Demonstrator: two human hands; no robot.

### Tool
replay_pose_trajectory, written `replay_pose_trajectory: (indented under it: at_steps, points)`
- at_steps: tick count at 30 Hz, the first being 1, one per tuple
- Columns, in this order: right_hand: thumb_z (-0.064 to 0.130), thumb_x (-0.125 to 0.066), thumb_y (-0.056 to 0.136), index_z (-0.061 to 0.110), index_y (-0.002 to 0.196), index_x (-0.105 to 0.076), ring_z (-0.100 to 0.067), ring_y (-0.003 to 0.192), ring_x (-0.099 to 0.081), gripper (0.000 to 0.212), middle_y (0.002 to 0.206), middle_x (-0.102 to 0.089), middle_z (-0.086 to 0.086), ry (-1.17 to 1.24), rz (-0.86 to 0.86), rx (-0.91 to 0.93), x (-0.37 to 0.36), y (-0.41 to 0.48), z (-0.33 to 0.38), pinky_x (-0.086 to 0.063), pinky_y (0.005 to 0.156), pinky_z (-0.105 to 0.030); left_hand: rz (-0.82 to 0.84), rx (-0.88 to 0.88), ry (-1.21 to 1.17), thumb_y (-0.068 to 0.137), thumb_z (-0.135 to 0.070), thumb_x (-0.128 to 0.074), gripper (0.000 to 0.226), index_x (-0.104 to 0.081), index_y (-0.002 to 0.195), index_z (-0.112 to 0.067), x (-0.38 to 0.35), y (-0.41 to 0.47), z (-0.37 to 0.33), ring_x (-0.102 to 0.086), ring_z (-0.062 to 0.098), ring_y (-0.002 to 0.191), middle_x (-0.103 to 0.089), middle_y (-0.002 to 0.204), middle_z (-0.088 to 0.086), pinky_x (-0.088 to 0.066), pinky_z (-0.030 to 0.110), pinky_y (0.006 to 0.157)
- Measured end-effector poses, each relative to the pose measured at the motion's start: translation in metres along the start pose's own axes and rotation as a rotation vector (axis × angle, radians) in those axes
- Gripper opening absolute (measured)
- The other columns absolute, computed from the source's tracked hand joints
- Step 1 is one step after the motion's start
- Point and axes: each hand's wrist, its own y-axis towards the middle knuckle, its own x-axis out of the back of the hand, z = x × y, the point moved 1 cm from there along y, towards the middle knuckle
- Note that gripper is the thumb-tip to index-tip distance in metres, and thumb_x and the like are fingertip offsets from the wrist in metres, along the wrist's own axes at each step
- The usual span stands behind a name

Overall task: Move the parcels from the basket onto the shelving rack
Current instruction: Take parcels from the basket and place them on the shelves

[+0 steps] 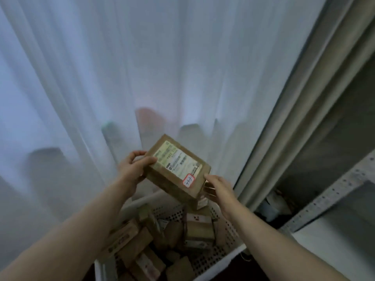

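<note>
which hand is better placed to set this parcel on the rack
Probably the right: the right hand holds the parcel at the end nearer the shelving rack, which stands to the right; the left hand grips the far corner.

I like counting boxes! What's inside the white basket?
Many brown parcels, piled loosely in the basket. Its far end is hidden by the held parcel, and lower layers are covered.

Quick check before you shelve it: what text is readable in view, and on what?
Shipping label on the held parcel: print too blurred to read.
Red-edged sticker on the same parcel: handwriting, illegible.
Labels on parcels in the basket: too blurred.
No other text.
</note>
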Motion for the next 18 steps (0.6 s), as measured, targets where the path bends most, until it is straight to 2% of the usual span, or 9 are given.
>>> replay_pose_trajectory:
  at_steps: [2, 4, 6, 9, 11, 13, 16, 18]
  points:
    - [0.041, -0.065, 0.086, 0.015, 0.108, -0.06, -0.023, 0.105, -0.057, 0.035, 0.112, -0.06, -0.01, 0.06, -0.071, 0.019, 0.029, -0.022, 0.014, -0.048, 0.094, -0.037, 0.121, -0.021, 0.026, 0.08, -0.012, -0.071, 0.021, -0.06, 0.096, -0.017, -0.019, -0.002, -0.014, -0.056, 0.016, 0.08, -0.059, 0.09, 0.002, -0.051, 0.032, 0.068]
    - [0.043, -0.067, 0.082, 0.016, 0.105, -0.062, -0.025, 0.108, -0.054, 0.036, 0.116, -0.058, -0.013, 0.117, -0.064, 0.006, 0.06, -0.046, 0.025, -0.043, 0.094, -0.038, 0.262, -0.021, 0.052, 0.079, -0.015, -0.072, 0.018, -0.061, 0.092, -0.02, -0.041, -0.008, -0.023, -0.056, 0.017, 0.085, -0.061, 0.091, 0.003, -0.051, 0.033, 0.071]
    - [0.047, -0.073, 0.068, 0.017, 0.1, -0.068, -0.025, 0.099, -0.054, 0.044, 0.106, -0.061, -0.012, 0.135, -0.001, 0.012, 0.091, -0.072, 0.034, -0.043, 0.091, -0.039, 0.407, -0.023, 0.068, 0.076, -0.017, -0.075, 0.02, -0.061, 0.089, -0.023, -0.069, -0.02, -0.032, -0.057, 0.018, 0.091, -0.062, 0.093, 0.003, -0.051, 0.035, 0.075]
    - [0.048, -0.079, 0.05, 0.019, 0.1, -0.071, -0.02, 0.093, -0.056, 0.058, 0.096, -0.066, -0.003, 0.065, 0.07, 0.008, 0.132, -0.108, 0.038, -0.046, 0.085, -0.037, 0.569, -0.031, 0.066, 0.057, -0.022, -0.079, 0.033, -0.063, 0.086, -0.024, -0.112, -0.044, -0.042, -0.059, 0.018, 0.093, -0.064, 0.093, 0.003, -0.051, 0.037, 0.081]
    - [0.047, -0.078, 0.046, 0.019, 0.102, -0.069, -0.016, 0.089, -0.057, 0.063, 0.092, -0.068, 0.001, 0.029, 0.067, 0.018, 0.156, -0.131, 0.037, -0.046, 0.078, -0.031, 0.653, -0.038, 0.054, 0.058, -0.02, -0.079, 0.036, -0.064, 0.09, -0.021, -0.142, -0.062, -0.047, -0.059, 0.019, 0.095, -0.065, 0.095, 0.005, -0.05, 0.041, 0.089]
    - [0.045, -0.077, 0.044, 0.018, 0.1, -0.069, -0.015, 0.085, -0.058, 0.062, 0.09, -0.068, 0.0, 0.05, 0.032, 0.057, 0.178, -0.153, 0.034, -0.045, 0.075, -0.027, 0.71, -0.053, 0.028, 0.065, -0.016, -0.078, 0.036, -0.065, 0.098, -0.018, -0.17, -0.081, -0.049, -0.059, 0.018, 0.095, -0.065, 0.094, 0.004, -0.051, 0.04, 0.088]
    - [0.04, -0.077, 0.047, 0.015, 0.097, -0.071, -0.016, 0.084, -0.06, 0.057, 0.093, -0.068, -0.006, 0.122, -0.033, 0.172, 0.214, -0.184, 0.032, -0.047, 0.076, -0.028, 0.767, -0.079, -0.026, 0.069, -0.019, -0.079, 0.058, -0.058, 0.122, -0.01, -0.214, -0.118, -0.052, -0.06, 0.02, 0.099, -0.065, 0.102, 0.007, -0.05, 0.042, 0.093]
    - [0.037, -0.078, 0.048, 0.015, 0.097, -0.072, -0.016, 0.083, -0.062, 0.054, 0.093, -0.07, -0.006, 0.182, -0.088, 0.253, 0.239, -0.204, 0.031, -0.05, 0.074, -0.028, 0.829, -0.065, -0.019, 0.061, -0.028, -0.08, 0.069, -0.055, 0.122, -0.007, -0.243, -0.144, -0.049, -0.058, 0.022, 0.101, -0.064, 0.102, 0.008, -0.045, 0.047, 0.097]
